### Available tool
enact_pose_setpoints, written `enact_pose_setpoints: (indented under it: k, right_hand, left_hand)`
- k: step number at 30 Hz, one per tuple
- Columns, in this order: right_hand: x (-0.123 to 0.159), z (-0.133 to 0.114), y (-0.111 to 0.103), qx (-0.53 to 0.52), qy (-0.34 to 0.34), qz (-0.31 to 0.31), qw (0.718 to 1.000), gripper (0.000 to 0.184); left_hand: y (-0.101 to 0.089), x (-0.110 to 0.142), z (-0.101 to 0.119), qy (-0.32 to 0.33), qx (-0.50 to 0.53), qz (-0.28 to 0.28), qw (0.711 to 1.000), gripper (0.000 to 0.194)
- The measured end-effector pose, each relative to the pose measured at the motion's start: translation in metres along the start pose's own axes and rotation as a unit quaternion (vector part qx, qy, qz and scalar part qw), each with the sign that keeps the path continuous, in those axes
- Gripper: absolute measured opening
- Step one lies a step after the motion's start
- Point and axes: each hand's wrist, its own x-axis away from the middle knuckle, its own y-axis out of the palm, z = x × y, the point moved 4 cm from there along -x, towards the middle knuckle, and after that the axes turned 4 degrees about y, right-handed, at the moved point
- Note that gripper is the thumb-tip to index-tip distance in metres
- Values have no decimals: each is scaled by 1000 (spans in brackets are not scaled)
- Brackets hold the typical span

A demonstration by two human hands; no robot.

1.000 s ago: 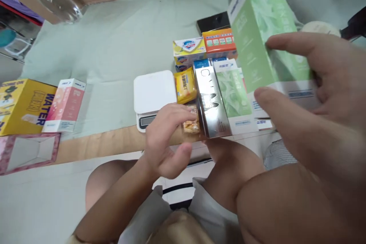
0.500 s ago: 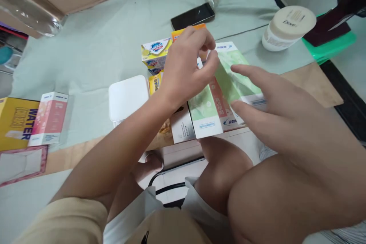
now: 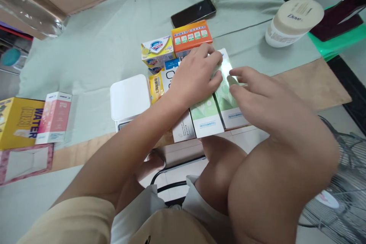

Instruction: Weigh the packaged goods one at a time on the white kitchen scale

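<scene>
Left hand (image 3: 197,76), grip unclear, and narrowly open right hand (image 3: 257,99) are at glossy green-and-white cardboard boxes (image 3: 206,116), tabletop's (image 3: 97,53) near edge; likely light, stiff, best side-gripped.

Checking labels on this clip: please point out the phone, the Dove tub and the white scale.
Phone (image 3: 193,12): head view, dark screen.
Dove tub (image 3: 300,12): head view, lid.
White scale (image 3: 130,97): head view, top plate.
</scene>
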Motion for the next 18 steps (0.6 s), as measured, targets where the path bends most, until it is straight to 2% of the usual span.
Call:
enact_pose_setpoints:
  k: [3,8,11,14,16,18]
  right_hand:
    - [-1,-4,3,-8,-22,0,1000,35]
    - [-3,2,9,-68,-117,66,989,26]
    - [-1,3,7,-70,-106,85,988,28]
    - [9,-7,-4,-65,-85,101,989,42]
    - [21,-19,-13,-70,-118,116,984,48]
    - [35,-30,-19,-67,-171,131,974,46]
  left_hand:
    - [1,0,3,-8,8,4,1000,14]
    - [2,0,2,-21,22,12,999,12]
    - [-2,-3,4,-13,37,15,999,12]
    - [-19,-5,13,-7,60,31,998,12]
    - [-40,1,22,-7,65,58,996,12]
    - [-65,14,29,-1,50,92,994,8]
